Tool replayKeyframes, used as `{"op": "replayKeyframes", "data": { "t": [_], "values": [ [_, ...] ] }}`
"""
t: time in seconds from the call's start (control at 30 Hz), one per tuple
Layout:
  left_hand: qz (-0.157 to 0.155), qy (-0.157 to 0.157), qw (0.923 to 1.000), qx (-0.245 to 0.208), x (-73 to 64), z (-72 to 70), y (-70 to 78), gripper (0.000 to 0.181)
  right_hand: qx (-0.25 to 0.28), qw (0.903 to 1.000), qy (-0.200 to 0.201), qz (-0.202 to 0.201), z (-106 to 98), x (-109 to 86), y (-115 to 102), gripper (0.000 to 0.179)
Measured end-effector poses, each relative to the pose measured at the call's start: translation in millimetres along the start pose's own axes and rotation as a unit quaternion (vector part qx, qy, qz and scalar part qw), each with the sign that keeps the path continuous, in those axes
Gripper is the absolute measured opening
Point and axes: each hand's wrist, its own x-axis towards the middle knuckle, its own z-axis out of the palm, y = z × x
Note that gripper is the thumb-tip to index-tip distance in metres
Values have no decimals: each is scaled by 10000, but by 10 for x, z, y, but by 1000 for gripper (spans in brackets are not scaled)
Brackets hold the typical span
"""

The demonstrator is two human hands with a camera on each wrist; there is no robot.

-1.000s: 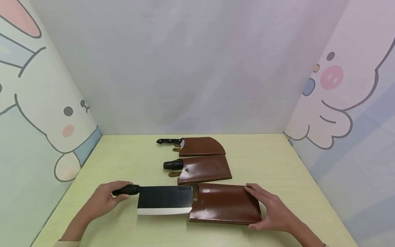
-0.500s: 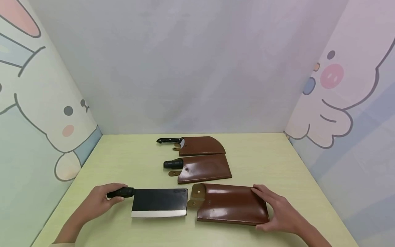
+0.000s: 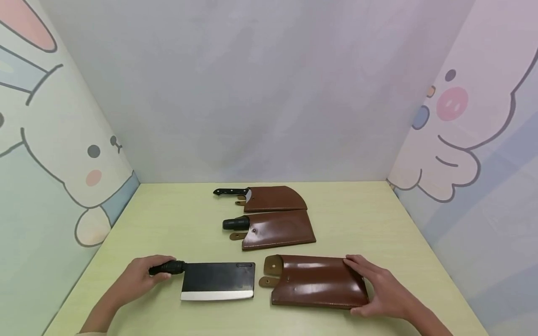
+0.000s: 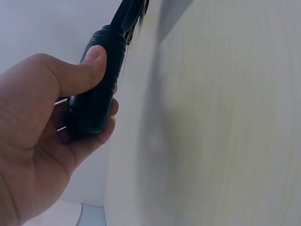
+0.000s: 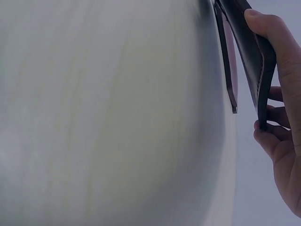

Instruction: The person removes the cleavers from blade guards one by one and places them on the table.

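Gripping the black handle [image 4: 99, 84] of the cleaver [image 3: 218, 277], left hand [image 3: 136, 282] has thumb on top, fingers curled under; blade sticks out to its right, bright edge toward the person. Right hand [image 3: 384, 289] pinches the end of the brown sheath [image 3: 319, 282], which lies left of it, tabs [image 3: 273, 265] just beside the blade, apart. Risks, my guess: skewed blade contact could nick leather; sheath could twist, held only at one end; cleaver could roll in a loose grip. Sheathed knives [image 3: 277, 231] sit beyond, between hands. No readable brand or text; blade-corner mark too small.
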Motion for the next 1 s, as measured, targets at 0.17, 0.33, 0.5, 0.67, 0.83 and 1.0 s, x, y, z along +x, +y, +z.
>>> {"op": "replayKeyframes", "data": {
  "t": [0.17, 0.33, 0.5, 0.67, 0.83, 1.0],
  "values": [
    [-172, -184, 9997, -60, -9, 22, -25, 35, -24, 9999, -130, 104, 10, -8, -1, 110],
    [-298, -291, 9991, -33, -9, 40, -50, 35, -35, 9995, -244, 181, 7, -15, 0, 110],
    [-604, -620, 9962, -64, 3, 39, -50, 37, -77, 9986, -395, 332, 10, -25, -9, 109],
    [-719, -876, 9935, -128, -8, 45, -65, 41, -135, 9967, -637, 491, 40, -52, -20, 111],
    [-469, -832, 9954, -93, -18, 57, -88, 42, -98, 9930, -978, 649, 81, -65, -21, 113],
    [-428, -945, 9946, -17, -32, 67, -104, 44, -132, 9907, -1192, 639, 92, -66, -24, 116]
  ]
}}
